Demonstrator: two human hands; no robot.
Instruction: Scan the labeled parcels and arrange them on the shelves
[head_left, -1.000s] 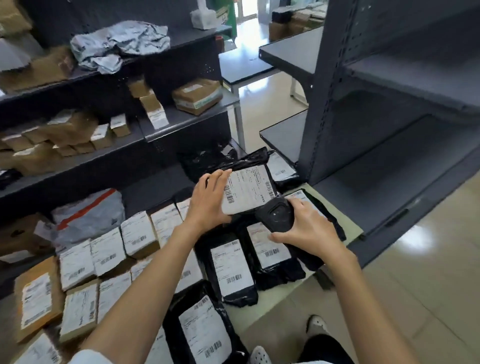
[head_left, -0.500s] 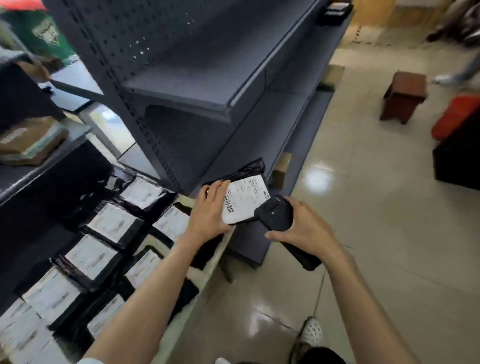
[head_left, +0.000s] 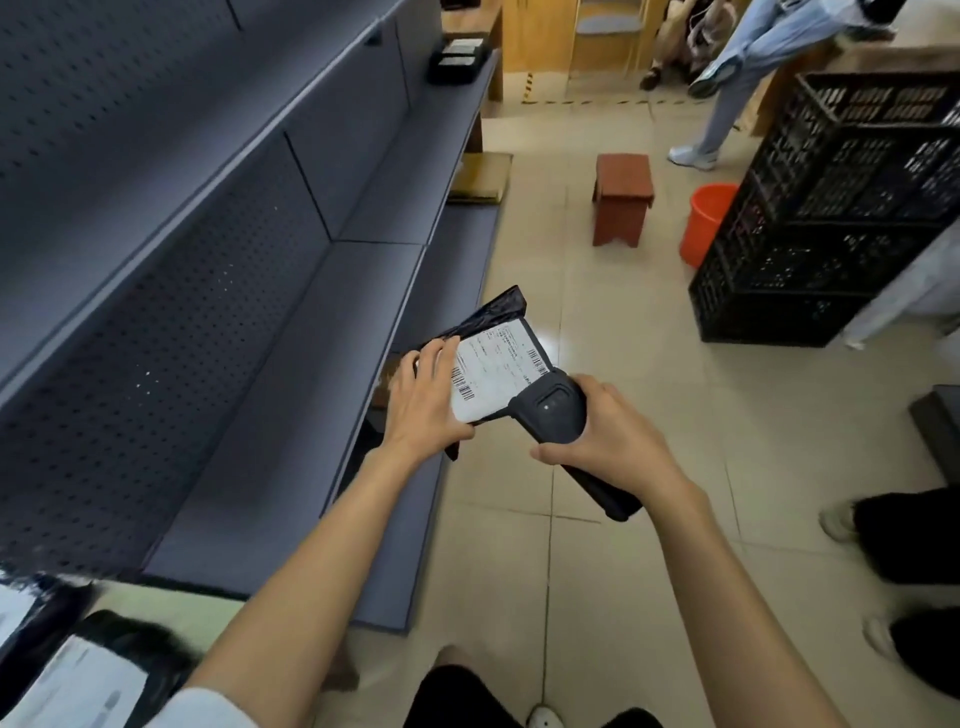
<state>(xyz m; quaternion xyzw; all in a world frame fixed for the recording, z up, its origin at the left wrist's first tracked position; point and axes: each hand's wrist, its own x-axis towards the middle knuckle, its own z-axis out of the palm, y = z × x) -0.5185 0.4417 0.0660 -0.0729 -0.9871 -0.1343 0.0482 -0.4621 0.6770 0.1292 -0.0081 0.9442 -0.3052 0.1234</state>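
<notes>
left hand (head_left: 422, 402) fingers curled round the black labeled parcel (head_left: 493, 371), held up just off the front edge of the grey shelf (head_left: 291, 395) | right hand (head_left: 605, 439) grips the black scanner (head_left: 558, 418), its head touching the parcel's label

The grey metal shelving unit (head_left: 291, 291) runs along the left, from 8 o'clock up to 12. At centre the left hand (head_left: 423, 402) holds the black plastic parcel with a white label (head_left: 496, 374), and just right of it, touching its edge, is the black handheld scanner (head_left: 558, 415) in the right hand (head_left: 605, 441). More labelled black parcels (head_left: 88, 670) lie at 7 o'clock. On the floor, the brown wooden stool (head_left: 623, 200) stands at 1 o'clock, the orange plastic bucket (head_left: 706, 221) right of it, against the stacked black plastic crates (head_left: 841, 208) at 2 o'clock.
</notes>
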